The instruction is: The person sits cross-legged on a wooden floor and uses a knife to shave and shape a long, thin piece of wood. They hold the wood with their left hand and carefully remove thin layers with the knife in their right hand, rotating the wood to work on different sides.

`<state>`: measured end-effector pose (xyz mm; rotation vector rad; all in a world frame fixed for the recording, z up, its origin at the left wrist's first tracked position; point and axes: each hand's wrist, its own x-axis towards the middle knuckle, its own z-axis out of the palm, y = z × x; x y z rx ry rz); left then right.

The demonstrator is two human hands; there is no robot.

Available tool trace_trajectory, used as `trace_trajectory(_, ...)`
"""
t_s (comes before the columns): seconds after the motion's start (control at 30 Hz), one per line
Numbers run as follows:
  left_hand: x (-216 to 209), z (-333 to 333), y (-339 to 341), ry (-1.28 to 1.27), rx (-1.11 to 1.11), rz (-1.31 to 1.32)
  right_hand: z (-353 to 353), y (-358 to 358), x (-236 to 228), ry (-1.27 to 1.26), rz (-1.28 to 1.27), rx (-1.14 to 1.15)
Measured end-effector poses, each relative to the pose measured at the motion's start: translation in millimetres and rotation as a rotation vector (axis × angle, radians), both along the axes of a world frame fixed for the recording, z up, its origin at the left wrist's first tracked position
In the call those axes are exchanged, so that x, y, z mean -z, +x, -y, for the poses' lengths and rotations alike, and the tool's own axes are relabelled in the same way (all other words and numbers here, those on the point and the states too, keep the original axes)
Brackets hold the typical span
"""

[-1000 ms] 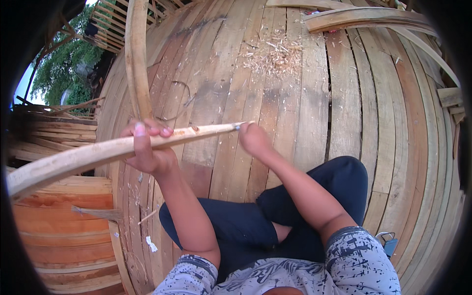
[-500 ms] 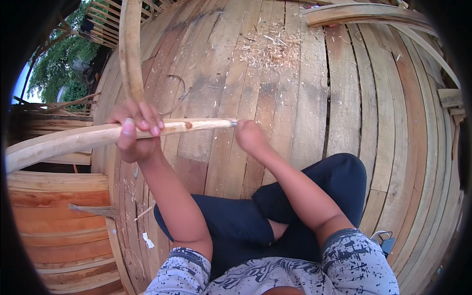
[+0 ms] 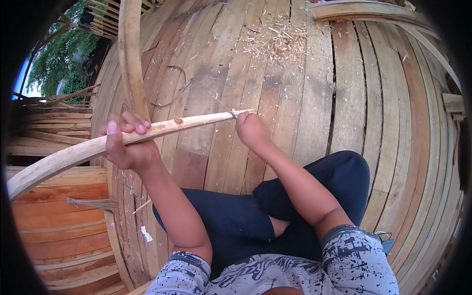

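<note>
Taking the pile of wood shavings [image 3: 280,44] as the landmark, a pale wooden pole [image 3: 164,129] is extending nearer the person than the pile and mostly to its left, its thin end pointing right. The left hand [image 3: 132,152], left of the pile and closer to the person, is grasping the pole, its grip wrapping around the wood with the thumb crossing over it. The right hand [image 3: 253,129], on the person's side of the pile, is clenching its grip around a metal tool [image 3: 235,116], mostly hidden, at the pole's thin end. A dark knot [image 3: 178,121] is showing between the hands. A thick curved beam [image 3: 130,54] is standing out left of the pile, while another timber [image 3: 364,9] is lying to its right.
</note>
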<state>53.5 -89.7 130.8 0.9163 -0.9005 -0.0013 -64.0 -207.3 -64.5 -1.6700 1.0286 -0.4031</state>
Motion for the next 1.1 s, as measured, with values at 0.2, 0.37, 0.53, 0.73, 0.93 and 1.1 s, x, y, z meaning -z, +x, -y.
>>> trace_trajectory(0.2,7.4,-10.3,-12.6,0.01,-0.083,-0.004,5.8,1.7,20.6,-0.112,-0.095,0.001)
trace_trajectory(0.37,3.9,-21.0,-13.4,0.006,-0.174,0.013,-18.3,-2.5,-22.7,-0.153,-0.026,-0.111)
trace_trajectory(0.53,5.9,-21.0,-17.5,0.03,-0.261,-0.024,-15.2,-2.8,-30.9,0.018,0.002,-0.126)
trace_trajectory(0.73,9.4,-22.0,-15.8,-0.021,-0.246,-0.05,-4.1,2.2,-24.0,-0.056,-0.058,-0.133)
trace_trajectory(0.93,17.5,-26.4,-14.6,-0.041,-0.254,-0.072,16.9,1.2,41.2,-0.286,-0.219,-0.192)
trace_trajectory(1.1,9.7,-26.4,-18.2,-0.066,-0.335,-0.119,4.0,11.4,23.2,-0.106,-0.134,-0.129)
